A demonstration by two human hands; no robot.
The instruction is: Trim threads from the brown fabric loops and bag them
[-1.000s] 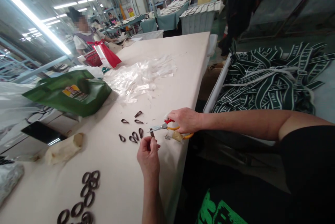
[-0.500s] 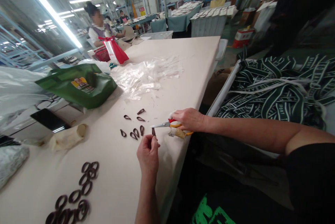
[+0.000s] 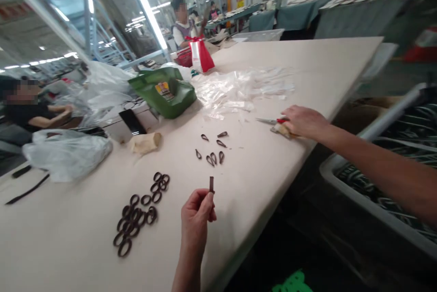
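My left hand (image 3: 198, 212) pinches a short dark brown strip (image 3: 211, 184) between thumb and fingers, its end pointing up above the table. Off to the right, my right hand (image 3: 303, 121) is closed on the handles of a pair of scissors (image 3: 268, 121), held low over the table with the blades pointing left. A tan wrapped piece (image 3: 282, 130) shows just under that hand. Several pinched, teardrop-shaped brown loops (image 3: 213, 158) lie beyond my left hand. To its left is a pile of rounder dark brown loops (image 3: 136, 214).
Clear plastic strips (image 3: 235, 89) cover part of the pale table (image 3: 327, 64). A green bag (image 3: 167, 94), a phone (image 3: 132, 122), a cream roll (image 3: 146, 143) and a white plastic bag (image 3: 68, 153) sit at left. A bin of printed straps (image 3: 385, 169) stands at right. Other people work further back.
The scissors, at the brown strip before, have moved away to the right with my right hand. My left hand still holds the strip. The view has swung left.
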